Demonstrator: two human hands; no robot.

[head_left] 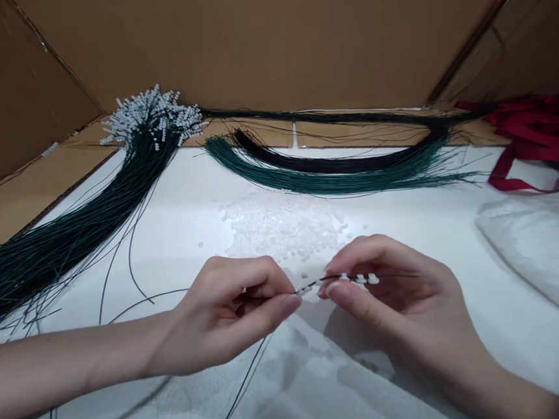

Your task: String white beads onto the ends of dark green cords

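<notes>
Between thumb and forefinger, my left hand [238, 313] pinches a thin dark wire [327, 279] near the middle of the white surface. Small white beads [361, 278] sit spaced along the wire, some between my two hands and some past my right fingertips. My right hand [389, 297] is curled around the wire's other end, its thumb and fingertips closed at the beads. The wire's tip shows inside the right palm. Long wire tails run out from beneath my left hand. Just beyond the hands lies a scattered heap of small white beads [282, 226].
At left lies a thick bundle of dark green wires [108, 201] topped with white beaded ends [155, 117]. Loose green and black wires [321, 182] curve along the back. Red ribbon [534, 147] and a clear plastic bag [540, 245] are at right. Brown cardboard walls [275, 39] surround the surface.
</notes>
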